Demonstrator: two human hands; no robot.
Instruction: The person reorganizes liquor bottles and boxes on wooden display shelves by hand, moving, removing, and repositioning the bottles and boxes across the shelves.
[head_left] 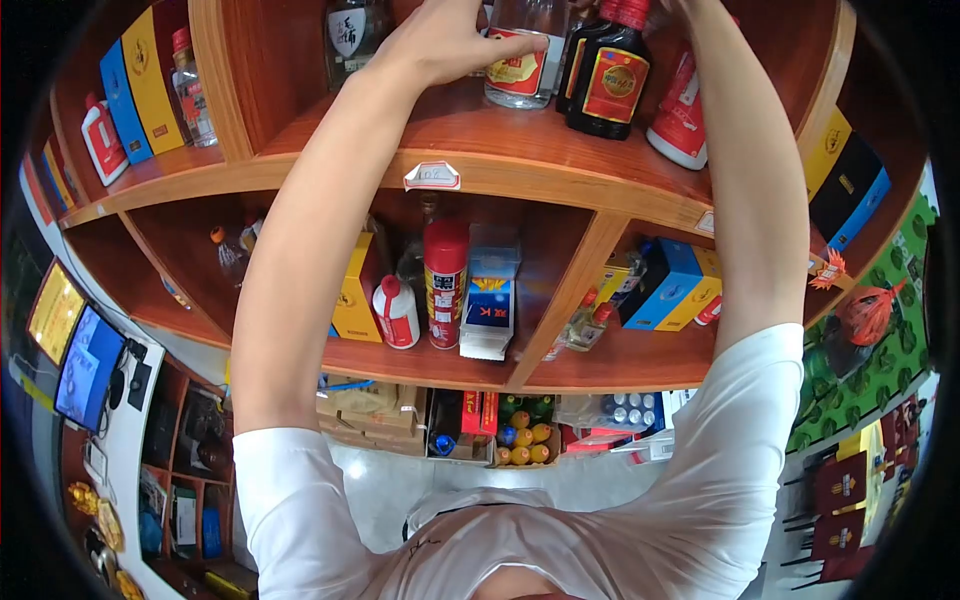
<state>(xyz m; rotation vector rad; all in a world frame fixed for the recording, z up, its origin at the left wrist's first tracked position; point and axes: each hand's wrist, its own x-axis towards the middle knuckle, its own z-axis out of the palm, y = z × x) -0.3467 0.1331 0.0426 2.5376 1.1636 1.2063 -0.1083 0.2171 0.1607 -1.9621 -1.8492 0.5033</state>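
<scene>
My left hand (450,42) reaches up to the upper shelf, its thumb lying across the front of a clear glass liquor bottle (517,75) with a red and yellow label. The other fingers are partly hidden or cut off by the top edge. Just right of that bottle stands a dark liquor bottle (608,85) with a red cap and a red-gold label; another dark bottle is partly hidden behind it. My right hand (688,5) is at the top edge, above a red and white bottle (682,125). Its fingers are out of sight.
The wooden shelf edge (540,182) bears a price tag (432,176). On the lower shelf are a red spray can (445,285), a white bottle with a red label (396,315) and yellow and blue boxes (672,285). Two screens (85,365) stand at left. Cartons lie on the floor.
</scene>
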